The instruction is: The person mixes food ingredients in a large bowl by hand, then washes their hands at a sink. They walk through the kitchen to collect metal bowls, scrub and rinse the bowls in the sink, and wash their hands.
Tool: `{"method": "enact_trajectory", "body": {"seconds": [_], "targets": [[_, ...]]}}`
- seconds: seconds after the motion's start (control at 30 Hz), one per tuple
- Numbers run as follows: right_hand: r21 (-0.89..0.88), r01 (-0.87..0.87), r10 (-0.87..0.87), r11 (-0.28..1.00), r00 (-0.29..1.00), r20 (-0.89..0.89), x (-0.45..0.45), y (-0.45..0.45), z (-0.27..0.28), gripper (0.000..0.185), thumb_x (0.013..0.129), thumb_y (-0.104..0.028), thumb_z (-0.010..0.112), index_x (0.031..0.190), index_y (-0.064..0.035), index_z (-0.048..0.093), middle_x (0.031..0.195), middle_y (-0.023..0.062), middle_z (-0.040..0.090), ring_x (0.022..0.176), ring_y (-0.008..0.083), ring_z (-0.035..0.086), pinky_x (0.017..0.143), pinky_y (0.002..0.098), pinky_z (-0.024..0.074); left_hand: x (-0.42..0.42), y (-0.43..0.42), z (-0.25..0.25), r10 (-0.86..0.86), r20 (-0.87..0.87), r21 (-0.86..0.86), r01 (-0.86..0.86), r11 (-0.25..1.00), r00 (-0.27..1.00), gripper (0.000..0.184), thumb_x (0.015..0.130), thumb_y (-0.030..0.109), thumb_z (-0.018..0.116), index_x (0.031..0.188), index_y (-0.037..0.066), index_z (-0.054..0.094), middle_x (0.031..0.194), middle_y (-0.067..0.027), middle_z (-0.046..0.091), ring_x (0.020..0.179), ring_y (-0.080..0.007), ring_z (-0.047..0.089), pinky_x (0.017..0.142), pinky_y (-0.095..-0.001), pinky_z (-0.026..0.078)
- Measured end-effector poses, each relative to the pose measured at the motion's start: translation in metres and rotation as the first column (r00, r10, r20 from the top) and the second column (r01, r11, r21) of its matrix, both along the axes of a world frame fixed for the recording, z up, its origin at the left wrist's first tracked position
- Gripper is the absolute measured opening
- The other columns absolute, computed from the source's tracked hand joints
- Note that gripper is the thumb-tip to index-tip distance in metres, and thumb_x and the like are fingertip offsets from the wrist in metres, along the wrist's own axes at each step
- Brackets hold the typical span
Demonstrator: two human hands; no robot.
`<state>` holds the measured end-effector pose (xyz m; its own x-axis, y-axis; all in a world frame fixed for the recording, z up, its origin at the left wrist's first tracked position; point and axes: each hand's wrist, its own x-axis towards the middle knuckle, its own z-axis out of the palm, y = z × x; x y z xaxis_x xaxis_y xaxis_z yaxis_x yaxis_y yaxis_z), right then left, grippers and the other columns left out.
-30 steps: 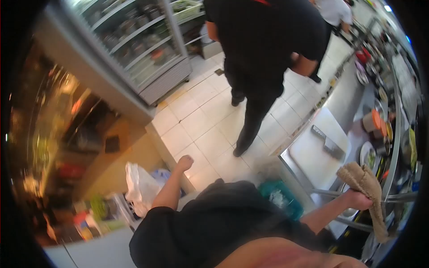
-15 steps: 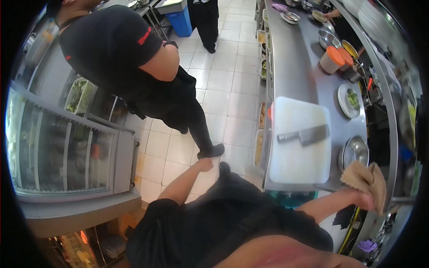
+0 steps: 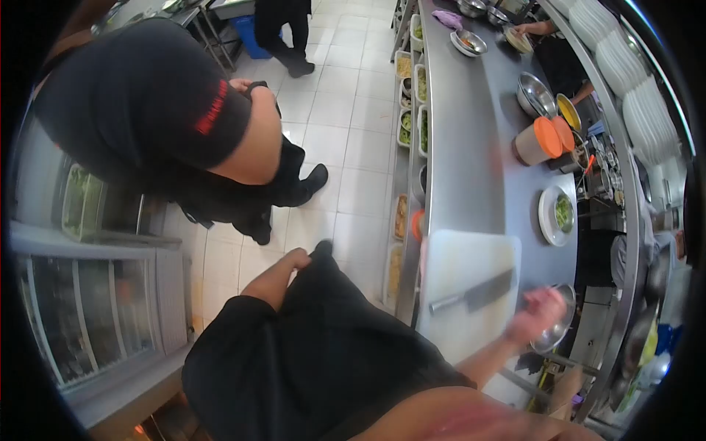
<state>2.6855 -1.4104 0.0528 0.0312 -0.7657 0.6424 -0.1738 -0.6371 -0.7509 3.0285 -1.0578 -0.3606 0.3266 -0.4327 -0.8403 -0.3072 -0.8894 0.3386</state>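
My left hand (image 3: 296,259) is closed in a loose fist in front of my dark clothing, with nothing visible in it. Over the counter's near end, my right hand (image 3: 539,314) is smeared by motion and partly covers a metal bowl (image 3: 565,323); its fingers cannot be made out. Left of it lies a white cutting board (image 3: 460,257) with a cleaver (image 3: 489,289) flat on top, its handle pointing left. A tan cloth (image 3: 566,387) shows below my right hand, apart from it.
A person in black (image 3: 147,110) stands at the left beside a glass-fronted fridge (image 3: 92,309). Another person's legs (image 3: 283,33) are farther back. The steel counter (image 3: 467,147) bears orange-lidded containers (image 3: 540,140) and a plate of greens (image 3: 557,214). Stacked plates (image 3: 647,121) stand at right.
The tan cloth has left my right hand and is now lower down. That hand has moved left, towards the board. The view has turned and moved forward, and the person in black has shifted in it.
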Motion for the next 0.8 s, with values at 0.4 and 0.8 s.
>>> {"method": "enact_trajectory", "body": {"seconds": [0.4, 0.8], "targets": [[0.634, -0.411, 0.756, 0.655, 0.331, -0.565, 0.321, -0.085, -0.040, 0.034, 0.083, -0.023, 0.063, 0.111, -0.0055, 0.060, 0.096, 0.0127, 0.065, 0.090, 0.0279, 0.063, 0.081, 0.0368, 0.0491, 0.150, -0.335, 0.140, -0.105, 0.000, -0.737, 0.070, 0.672, 0.994, 0.024, 0.082, 0.025, 0.055, 0.096, 0.006, 0.062, 0.087, -0.0168, 0.065, 0.083, -0.0321, 0.063, 0.074, -0.0404, 0.049], [0.771, -0.400, 0.812, 0.496, -0.101, -0.575, 0.483, -0.306, -0.100, 0.049, 0.083, -0.030, 0.064, 0.125, -0.0077, 0.052, 0.110, 0.0187, 0.063, 0.104, 0.0321, 0.060, 0.089, 0.0399, 0.0470, 0.261, -0.429, 0.156, -0.043, -0.205, -0.593, -0.089, 0.800, 0.978, 0.023, 0.086, 0.021, 0.061, 0.101, 0.004, 0.061, 0.094, -0.0101, 0.064, 0.084, -0.0195, 0.061, 0.076, -0.0336, 0.049]]}}
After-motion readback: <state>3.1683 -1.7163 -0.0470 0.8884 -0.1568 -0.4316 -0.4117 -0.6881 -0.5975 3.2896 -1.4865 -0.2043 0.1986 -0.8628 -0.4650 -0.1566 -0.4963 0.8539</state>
